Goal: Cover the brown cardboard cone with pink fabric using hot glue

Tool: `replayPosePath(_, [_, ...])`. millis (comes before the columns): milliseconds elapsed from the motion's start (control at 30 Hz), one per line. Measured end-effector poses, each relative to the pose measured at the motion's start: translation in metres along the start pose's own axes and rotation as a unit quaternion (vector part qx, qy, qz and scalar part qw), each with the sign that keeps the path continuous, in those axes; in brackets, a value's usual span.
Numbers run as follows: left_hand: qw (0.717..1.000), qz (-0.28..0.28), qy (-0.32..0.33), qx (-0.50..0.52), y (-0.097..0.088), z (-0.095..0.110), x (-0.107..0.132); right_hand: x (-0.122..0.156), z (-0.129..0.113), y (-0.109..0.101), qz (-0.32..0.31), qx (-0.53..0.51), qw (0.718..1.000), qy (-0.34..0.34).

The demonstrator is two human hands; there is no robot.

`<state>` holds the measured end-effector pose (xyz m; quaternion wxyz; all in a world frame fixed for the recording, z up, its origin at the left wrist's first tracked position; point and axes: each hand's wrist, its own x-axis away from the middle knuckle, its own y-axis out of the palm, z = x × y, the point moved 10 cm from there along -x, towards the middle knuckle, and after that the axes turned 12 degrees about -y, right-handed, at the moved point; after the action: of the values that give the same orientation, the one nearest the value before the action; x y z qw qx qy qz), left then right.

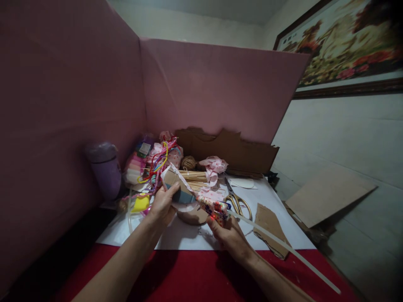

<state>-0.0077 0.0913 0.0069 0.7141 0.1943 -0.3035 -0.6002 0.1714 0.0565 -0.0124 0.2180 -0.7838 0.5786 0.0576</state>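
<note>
My left hand [163, 205] is closed on a cardboard piece [171, 176], thumb on its face. Pale fabric runs along the piece's edges, and a grey-blue patch covers its lower part. My right hand [231, 237] is wrapped round a flower-patterned hot glue gun [214, 208] with a small red light. A long translucent glue stick [283, 243] sticks out of its back end, toward the lower right. The gun's front end is close to the cardboard piece's right side; I cannot tell whether they touch. Beneath my hands lies a curved cardboard piece [192, 216].
Gold-handled scissors [239, 203] and a cardboard scrap [270, 228] lie right on the white sheet [176, 239]. Behind are wooden sticks [195, 180], a twine ball [189, 162], pink fabric [214, 165] and coloured cords [162, 157]. A purple cup [105, 172] stands left, near pink panels [220, 84].
</note>
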Motion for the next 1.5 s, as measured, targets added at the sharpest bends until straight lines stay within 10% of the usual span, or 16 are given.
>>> replayPosePath(967, [0.998, 0.029, -0.051, -0.018, -0.007, -0.010, -0.006, 0.001, 0.017, 0.006, 0.041, -0.150, 0.987, 0.037])
replayPosePath(1500, [0.994, 0.024, -0.103, 0.010, -0.011, -0.020, -0.014, -0.007, 0.009, -0.029, 0.183, -0.221, 0.958, -0.014])
